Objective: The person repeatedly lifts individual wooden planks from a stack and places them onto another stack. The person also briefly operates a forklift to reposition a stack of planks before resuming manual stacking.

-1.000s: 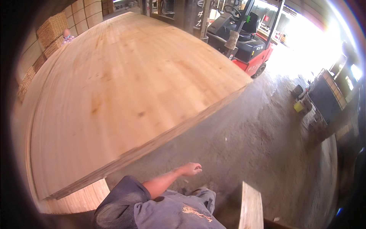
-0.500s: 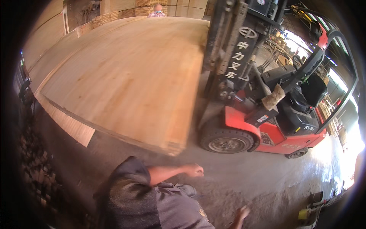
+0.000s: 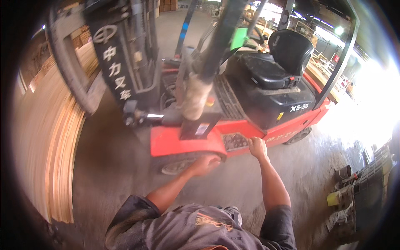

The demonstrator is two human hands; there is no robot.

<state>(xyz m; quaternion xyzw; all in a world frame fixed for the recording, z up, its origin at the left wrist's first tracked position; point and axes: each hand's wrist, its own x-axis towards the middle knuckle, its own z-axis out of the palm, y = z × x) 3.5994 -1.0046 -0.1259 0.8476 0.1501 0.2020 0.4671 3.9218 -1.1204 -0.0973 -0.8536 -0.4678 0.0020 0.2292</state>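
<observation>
A red and black forklift (image 3: pixel 275 104) stands right in front of me. My left hand (image 3: pixel 203 166) is near its front wheel (image 3: pixel 173 167) and red fender (image 3: pixel 177 141); motion smears its fingers, and I see nothing held in it. My right hand (image 3: pixel 258 148), fingers curled in with nothing visible in them, appears in front of the forklift's side step (image 3: pixel 235 142). Whether either hand touches the machine I cannot tell. Beyond the step are the black seat (image 3: pixel 289 58) and an upright post with a pale wrapping (image 3: pixel 196 96).
On the left a tall stack of wooden boards (image 3: pixel 62 146) stands beside the forklift's mast (image 3: pixel 121 62). At the right lie a dark bucket (image 3: pixel 343 172) and a yellow container (image 3: pixel 333 199). Strong light glares in beyond the forklift's rear.
My view has swung right, from the board stack to the forklift, which is now closer. Both my arms have come up in front of me, toward the forklift's side.
</observation>
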